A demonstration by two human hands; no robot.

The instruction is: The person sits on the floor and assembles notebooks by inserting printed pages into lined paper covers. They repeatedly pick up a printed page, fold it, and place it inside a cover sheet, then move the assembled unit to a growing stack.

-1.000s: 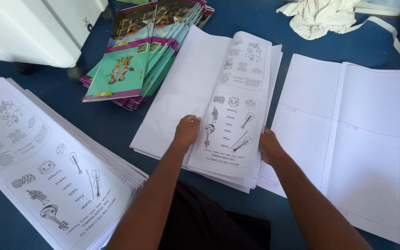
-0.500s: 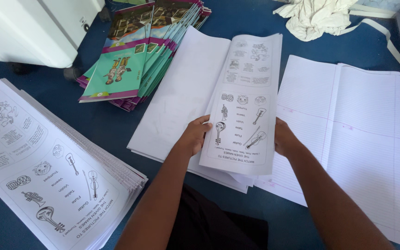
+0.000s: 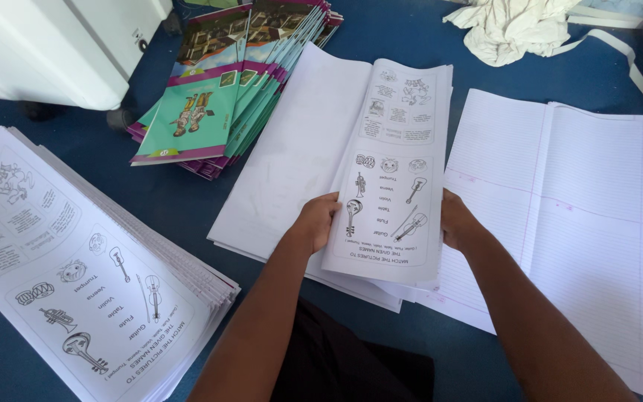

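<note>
Left hand (image 3: 314,222): grip closed on the left edge of a folded printed sheet (image 3: 396,171). Right hand (image 3: 459,222): grip closed on its right edge. Sheet: held above a blank stack (image 3: 292,156), centre of the blue surface (image 3: 165,201). Right: ruled stack (image 3: 582,216). Left: printed stack (image 3: 76,268). Beyond: fanned coloured booklets (image 3: 217,97); white cloth (image 3: 515,26); white appliance (image 3: 46,45).
</note>
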